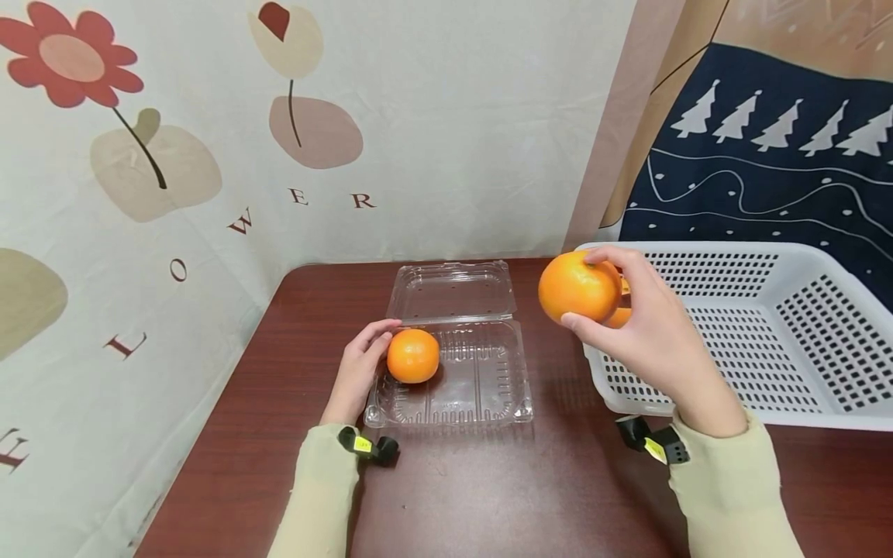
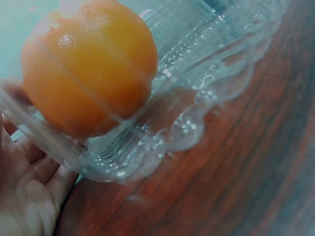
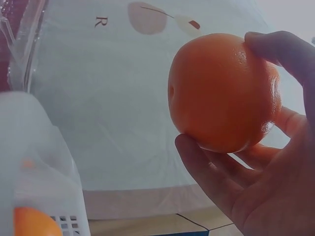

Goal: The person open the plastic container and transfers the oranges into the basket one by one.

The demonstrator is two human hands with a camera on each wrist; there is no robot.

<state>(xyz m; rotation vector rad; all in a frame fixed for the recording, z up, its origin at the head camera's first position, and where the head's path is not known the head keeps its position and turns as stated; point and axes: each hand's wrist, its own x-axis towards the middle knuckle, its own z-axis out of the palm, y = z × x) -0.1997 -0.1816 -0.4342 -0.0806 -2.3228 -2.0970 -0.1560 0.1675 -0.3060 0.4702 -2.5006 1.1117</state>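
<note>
My right hand [image 1: 652, 329] holds an orange [image 1: 579, 287] up in the air, thumb and fingertips pressed to its sides, just left of the white basket. The right wrist view shows the same orange [image 3: 224, 93] between thumb and fingers. On the table lies a clear plastic clamshell box [image 1: 481, 387], its lid [image 1: 453, 293] folded back toward the wall. Another orange [image 1: 413, 356] sits in the left part of its base. Against the box's left side rests my left hand [image 1: 359, 368], fingers loosely extended along the outer wall, as the left wrist view also shows.
A white perforated basket [image 1: 739, 341] stands at the right of the brown table [image 1: 279, 403]. More orange fruit [image 3: 34, 223] shows inside it, partly hidden behind my right hand in the head view. A flower-printed cloth [image 1: 453, 139] hangs behind the table.
</note>
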